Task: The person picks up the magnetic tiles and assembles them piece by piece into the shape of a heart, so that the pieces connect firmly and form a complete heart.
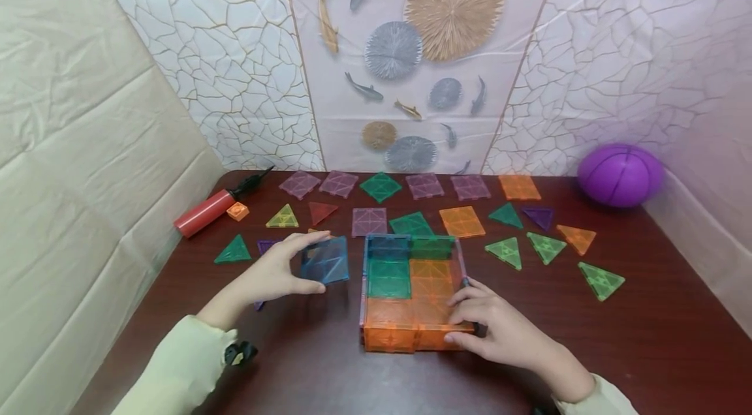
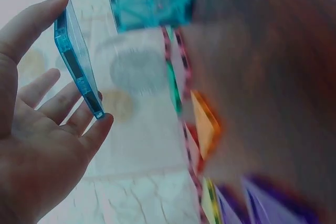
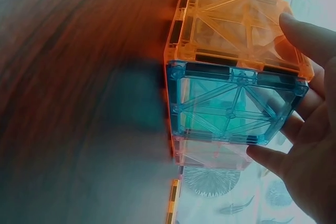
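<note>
My left hand [image 1: 267, 275] pinches a clear blue square magnetic tile [image 1: 335, 263] between thumb and fingers, raised just left of a low open box. The left wrist view shows this tile edge-on. The box is built of magnetic tiles, with an orange front wall [image 1: 389, 338], blue and green tiles at the back, and an orange and green floor. My right hand [image 1: 508, 327] grips the box's front right corner. In the right wrist view its thumb is on the orange tile [image 3: 236, 22] and a finger touches the edge of a blue side tile [image 3: 231, 106].
Loose square tiles, such as a purple one [image 1: 369, 222] and an orange one [image 1: 462, 222], lie behind the box. Triangular tiles lie on both sides, including a green one [image 1: 601, 280]. A red pump [image 1: 203, 213] stands back left; a purple ball [image 1: 621, 175] sits back right.
</note>
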`<state>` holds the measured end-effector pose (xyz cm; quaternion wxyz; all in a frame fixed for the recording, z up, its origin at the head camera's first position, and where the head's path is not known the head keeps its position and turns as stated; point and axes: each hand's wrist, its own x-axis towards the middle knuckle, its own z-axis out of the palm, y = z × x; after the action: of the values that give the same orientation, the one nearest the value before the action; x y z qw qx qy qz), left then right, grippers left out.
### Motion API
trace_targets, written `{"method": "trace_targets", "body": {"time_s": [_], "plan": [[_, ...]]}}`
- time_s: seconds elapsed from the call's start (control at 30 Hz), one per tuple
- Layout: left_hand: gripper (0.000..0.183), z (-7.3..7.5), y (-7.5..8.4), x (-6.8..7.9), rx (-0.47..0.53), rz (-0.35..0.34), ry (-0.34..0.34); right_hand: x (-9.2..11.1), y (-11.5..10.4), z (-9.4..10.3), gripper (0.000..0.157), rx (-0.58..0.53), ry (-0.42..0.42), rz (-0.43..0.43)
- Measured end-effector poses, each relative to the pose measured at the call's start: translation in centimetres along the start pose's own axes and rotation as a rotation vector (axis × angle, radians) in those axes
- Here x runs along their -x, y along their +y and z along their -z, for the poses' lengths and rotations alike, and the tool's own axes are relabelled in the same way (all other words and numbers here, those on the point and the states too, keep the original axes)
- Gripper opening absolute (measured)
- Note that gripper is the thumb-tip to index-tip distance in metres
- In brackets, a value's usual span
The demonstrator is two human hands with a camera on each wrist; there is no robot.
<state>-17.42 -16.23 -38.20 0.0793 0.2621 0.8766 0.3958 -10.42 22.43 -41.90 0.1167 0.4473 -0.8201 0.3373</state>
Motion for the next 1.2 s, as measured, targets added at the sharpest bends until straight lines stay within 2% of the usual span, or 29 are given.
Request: {"method": "trace_targets", "body": {"time_s": [0.13, 0.3, 0.53, 0.8, 1.0, 1.1, 1.2], "plan": [[0.082, -1.1, 1.2, -2.1, 0.03, -0.066, -0.026, 0.0, 0.1, 0.0, 0.006, -0.008, -0.011, -0.019], [0.081, -2.5, 2.0, -4.7, 0.039, -0.105, -0.051, 0.1, 0.1, 0.0, 0.005, -0.008, -0.016, -0.039], [0.081, -4.0, 2.5, -7.0, 0.01, -0.168, -0.098, 0.0, 0.0, 0.0, 0.006, -0.011, -0.017, -0.048], [0.083, -5.1, 3.0, -8.3, 0.013, -0.157, -0.166, 0.1, -0.1, -0.1, 0.008, -0.012, -0.011, -0.046], [0.083, -5.4, 2.9, -8.3, 0.004, -0.136, -0.168, 0.0, -0.2, -0.2, 0.006, -0.005, -0.017, -0.05], [0.085, -5.6, 2.5, -8.3, 0.033, -0.142, -0.168, 0.0, -0.2, -0.2, 0.006, -0.003, -0.017, -0.058], [0.088, -6.0, 1.9, -8.4, 0.113, -0.127, -0.175, -0.1, -0.3, -0.1, 0.006, 0.0, -0.025, -0.063]]}}
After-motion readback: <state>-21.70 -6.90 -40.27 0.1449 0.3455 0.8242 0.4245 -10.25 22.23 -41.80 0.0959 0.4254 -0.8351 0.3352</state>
